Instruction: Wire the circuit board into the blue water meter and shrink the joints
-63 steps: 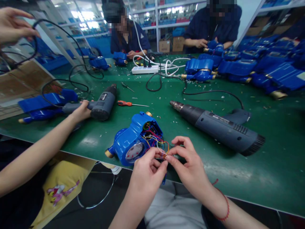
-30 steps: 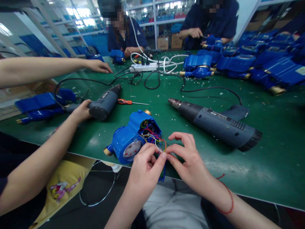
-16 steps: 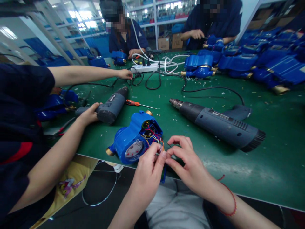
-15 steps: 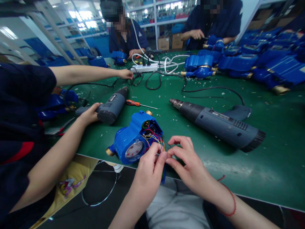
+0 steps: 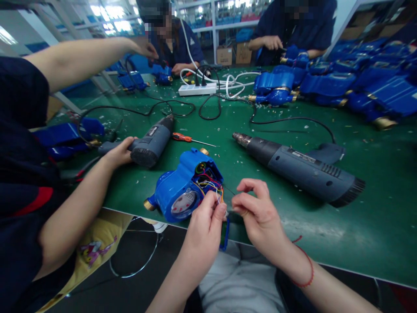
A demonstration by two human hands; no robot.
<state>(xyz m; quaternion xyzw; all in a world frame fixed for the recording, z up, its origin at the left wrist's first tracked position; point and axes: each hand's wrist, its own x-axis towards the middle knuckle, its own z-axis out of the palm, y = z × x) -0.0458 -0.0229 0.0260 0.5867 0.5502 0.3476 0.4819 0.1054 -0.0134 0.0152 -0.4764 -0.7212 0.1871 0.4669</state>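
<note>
A blue water meter [image 5: 169,187] with brass ends lies near the table's front edge, its housing uncovered. Thin coloured wires [image 5: 213,184] come out of that housing. My left hand [image 5: 206,219] is closed, thumb and forefinger pinching the wires just right of the dial. Below those fingertips a blue-rimmed part with a green inside [image 5: 224,234] hangs at the edge, partly hidden. My right hand [image 5: 257,206] is a little to the right, apart from the left, its thumb and forefinger pressed together. A thin dark strand runs near its fingertips; what the pinch holds is too small to make out.
A heat gun [image 5: 302,171] lies at right; a co-worker's hand [image 5: 122,150] grips another heat gun [image 5: 153,141] at left. Between them lies an orange-handled screwdriver [image 5: 184,137]. Behind are a power strip [image 5: 197,89], black cords and several blue meters [image 5: 275,87]. Two people sit opposite.
My right hand has drawn away from the left, slightly right and up; the left keeps its pinch. The left co-worker's far arm has risen from the cord towards the back.
</note>
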